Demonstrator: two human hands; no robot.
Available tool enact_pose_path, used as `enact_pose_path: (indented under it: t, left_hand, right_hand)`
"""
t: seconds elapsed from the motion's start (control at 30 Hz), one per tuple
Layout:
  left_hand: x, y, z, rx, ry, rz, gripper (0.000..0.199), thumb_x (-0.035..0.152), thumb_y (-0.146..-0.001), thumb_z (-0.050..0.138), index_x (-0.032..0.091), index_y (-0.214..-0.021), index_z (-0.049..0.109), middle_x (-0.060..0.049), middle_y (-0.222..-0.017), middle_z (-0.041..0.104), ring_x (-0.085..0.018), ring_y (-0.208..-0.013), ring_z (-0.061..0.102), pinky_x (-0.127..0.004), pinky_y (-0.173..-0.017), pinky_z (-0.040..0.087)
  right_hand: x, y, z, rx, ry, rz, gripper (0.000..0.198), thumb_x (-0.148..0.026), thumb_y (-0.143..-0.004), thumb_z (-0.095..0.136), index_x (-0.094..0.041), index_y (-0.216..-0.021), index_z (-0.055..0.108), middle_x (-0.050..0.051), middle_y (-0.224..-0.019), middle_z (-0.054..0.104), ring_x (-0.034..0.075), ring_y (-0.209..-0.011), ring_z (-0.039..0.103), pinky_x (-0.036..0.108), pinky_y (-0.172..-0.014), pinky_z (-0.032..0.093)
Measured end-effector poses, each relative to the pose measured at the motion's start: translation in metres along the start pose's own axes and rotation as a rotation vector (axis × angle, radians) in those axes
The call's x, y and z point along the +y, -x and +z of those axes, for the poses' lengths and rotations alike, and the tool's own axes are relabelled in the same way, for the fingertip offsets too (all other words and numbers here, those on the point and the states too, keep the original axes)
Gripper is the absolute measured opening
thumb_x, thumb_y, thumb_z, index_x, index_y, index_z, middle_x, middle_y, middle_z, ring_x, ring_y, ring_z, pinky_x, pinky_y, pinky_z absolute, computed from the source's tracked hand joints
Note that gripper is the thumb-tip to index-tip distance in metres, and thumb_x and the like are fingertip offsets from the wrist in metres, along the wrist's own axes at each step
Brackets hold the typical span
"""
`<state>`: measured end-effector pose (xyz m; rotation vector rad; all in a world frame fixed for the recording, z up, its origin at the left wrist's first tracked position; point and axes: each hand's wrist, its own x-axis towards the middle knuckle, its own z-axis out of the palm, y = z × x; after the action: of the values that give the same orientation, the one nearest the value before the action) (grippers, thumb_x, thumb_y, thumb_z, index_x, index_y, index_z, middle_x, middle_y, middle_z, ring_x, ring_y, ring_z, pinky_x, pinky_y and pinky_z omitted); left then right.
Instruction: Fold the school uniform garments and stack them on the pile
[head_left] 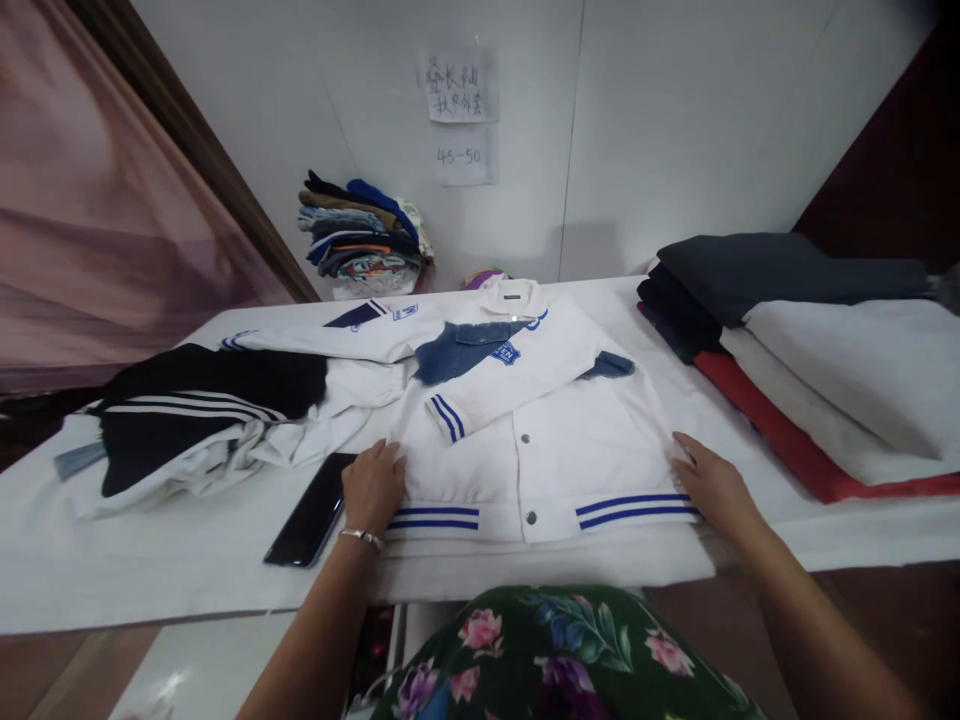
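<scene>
A white jacket (480,465) with blue panels, blue-striped cuffs and hem lies front up on the table, its collar at the far side. One sleeve is folded across the chest; the other stretches out to the left. My left hand (375,487) is closed on the jacket's left edge just above the hem. On the opposite edge, my right hand (709,485) grips the fabric near the striped hem, thumb on top. The undersides of my fingers are partly hidden.
A black phone (311,515) lies left of my left hand. Beyond it is a heap of black and white clothes (202,410). Folded clothes (832,380) are piled on the right. Another clothes stack (364,230) stands against the wall, below paper notes (463,90).
</scene>
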<state>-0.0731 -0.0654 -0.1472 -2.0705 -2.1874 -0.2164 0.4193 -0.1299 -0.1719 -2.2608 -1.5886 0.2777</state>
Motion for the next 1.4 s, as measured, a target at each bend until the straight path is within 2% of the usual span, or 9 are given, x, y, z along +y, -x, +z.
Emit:
enact_pose_path:
  t: [0.17, 0.27, 0.4, 0.5, 0.77, 0.93, 1.13, 1.27, 1.4]
  left_hand:
    - [0.003, -0.008, -0.003, 0.111, 0.077, 0.027, 0.036, 0.029, -0.085, 0.05, 0.016, -0.117, 0.059, -0.017, -0.134, 0.052, -0.034, -0.121, 0.049, -0.052, -0.094, 0.041]
    - [0.023, -0.02, -0.008, 0.169, 0.169, 0.169, 0.039, 0.031, -0.085, 0.052, 0.018, -0.121, 0.057, -0.014, -0.133, 0.053, -0.031, -0.122, 0.048, -0.048, -0.098, 0.039]
    - [0.063, -0.04, -0.007, 0.101, 0.219, 0.406, 0.043, 0.028, -0.081, 0.058, 0.019, -0.123, 0.056, -0.013, -0.134, 0.053, -0.029, -0.123, 0.047, -0.046, -0.1, 0.037]
    - [0.084, -0.054, -0.001, 0.04, 0.179, 0.495, 0.045, 0.024, -0.078, 0.059, 0.02, -0.122, 0.056, -0.013, -0.133, 0.054, -0.03, -0.121, 0.048, -0.047, -0.099, 0.036]
    - [0.095, -0.083, -0.003, 0.011, 0.065, 0.495, 0.026, 0.014, -0.078, 0.046, 0.016, -0.094, 0.067, -0.013, -0.093, 0.069, -0.03, -0.094, 0.061, -0.043, -0.082, 0.042]
    - [0.097, -0.115, -0.037, 0.105, 0.141, 0.358, 0.024, 0.024, -0.083, 0.042, 0.018, -0.091, 0.065, -0.011, -0.089, 0.068, -0.027, -0.088, 0.062, -0.036, -0.075, 0.043]
    - [0.108, -0.186, -0.089, 0.167, 0.652, 0.092, 0.021, 0.032, -0.078, 0.049, 0.017, -0.076, 0.063, -0.003, -0.073, 0.064, -0.018, -0.073, 0.057, -0.027, -0.067, 0.042]
    - [0.122, -0.23, -0.13, 0.289, 1.011, -0.034, 0.015, 0.026, -0.074, 0.052, 0.014, -0.066, 0.057, 0.001, -0.06, 0.053, -0.013, -0.06, 0.048, -0.024, -0.057, 0.039]
    - [0.125, -0.265, -0.174, 0.447, 1.04, -0.038, 0.013, 0.023, -0.077, 0.051, 0.012, -0.071, 0.056, 0.002, -0.066, 0.054, -0.011, -0.065, 0.049, -0.024, -0.063, 0.042]
  right_hand:
    - [-0.004, 0.005, 0.001, -0.014, 0.188, -0.06, 0.05, -0.037, -0.089, 0.037, -0.019, -0.135, 0.046, 0.012, -0.115, 0.063, 0.027, -0.099, 0.061, 0.038, -0.083, 0.046]
    - [-0.008, 0.007, -0.001, 0.007, 0.206, -0.077, 0.051, -0.044, -0.092, 0.033, -0.019, -0.135, 0.044, 0.013, -0.114, 0.062, 0.027, -0.097, 0.061, 0.038, -0.08, 0.046]
    - [-0.01, 0.008, 0.0, 0.036, 0.152, -0.083, 0.052, -0.048, -0.092, 0.033, -0.02, -0.135, 0.044, 0.012, -0.117, 0.061, 0.026, -0.101, 0.06, 0.036, -0.081, 0.047]
    - [-0.01, 0.009, 0.003, 0.05, 0.122, -0.08, 0.053, -0.048, -0.092, 0.031, -0.019, -0.135, 0.043, 0.012, -0.122, 0.058, 0.027, -0.105, 0.059, 0.037, -0.082, 0.047]
    - [-0.009, 0.008, 0.005, 0.035, 0.047, -0.045, 0.058, -0.05, -0.091, 0.031, -0.018, -0.138, 0.041, 0.011, -0.127, 0.057, 0.026, -0.103, 0.06, 0.037, -0.081, 0.049]
    - [-0.009, -0.002, 0.007, 0.023, -0.042, 0.017, 0.065, -0.052, -0.085, 0.042, -0.02, -0.141, 0.037, 0.01, -0.113, 0.064, 0.025, -0.094, 0.063, 0.037, -0.079, 0.049]
    - [-0.019, -0.006, 0.003, 0.017, -0.272, 0.072, 0.067, -0.046, -0.079, 0.049, -0.018, -0.139, 0.041, 0.005, -0.091, 0.066, 0.019, -0.072, 0.062, 0.03, -0.07, 0.049]
    - [-0.037, -0.002, -0.01, 0.035, -0.323, -0.023, 0.065, -0.045, -0.079, 0.05, -0.02, -0.139, 0.042, 0.002, -0.087, 0.064, 0.016, -0.066, 0.059, 0.028, -0.065, 0.047]
    - [-0.067, 0.004, -0.025, 0.005, -0.283, -0.181, 0.062, -0.041, -0.082, 0.048, -0.021, -0.14, 0.041, 0.001, -0.082, 0.064, 0.017, -0.064, 0.058, 0.029, -0.062, 0.046]
